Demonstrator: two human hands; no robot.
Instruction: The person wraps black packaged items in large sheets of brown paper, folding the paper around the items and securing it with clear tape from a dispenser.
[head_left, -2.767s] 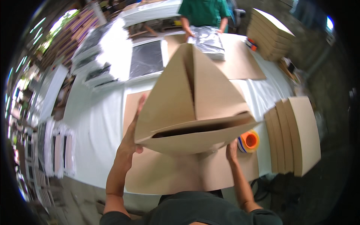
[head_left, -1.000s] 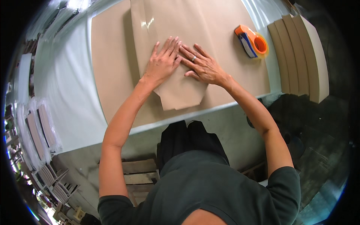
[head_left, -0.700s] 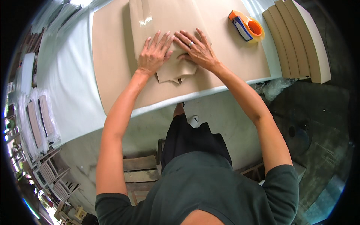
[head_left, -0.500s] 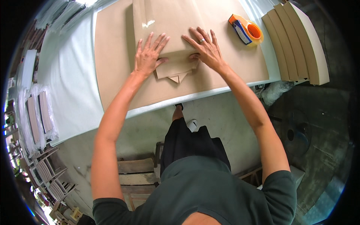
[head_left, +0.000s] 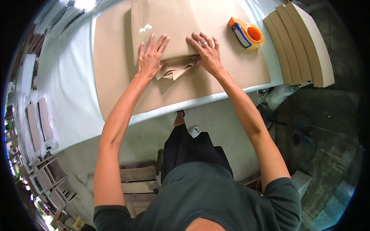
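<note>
Parcel point(head_left: 163, 27) flap's gone from a long point to a tucked fold point(head_left: 175, 70), left hand point(head_left: 151, 54) and right hand point(head_left: 206, 50) both splayed flat pressing it down now.

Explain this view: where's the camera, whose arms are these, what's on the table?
No machine here: a person wears a fisheye camera on the head, looking down, so edges bend. Both bare arms are theirs. The left hand and right hand press flat on a brown paper-wrapped parcel, folding its end flap under. It lies on a brown paper sheet on a white table. An orange tape dispenser and a stack of wrapped flat parcels sit to the right.
</note>
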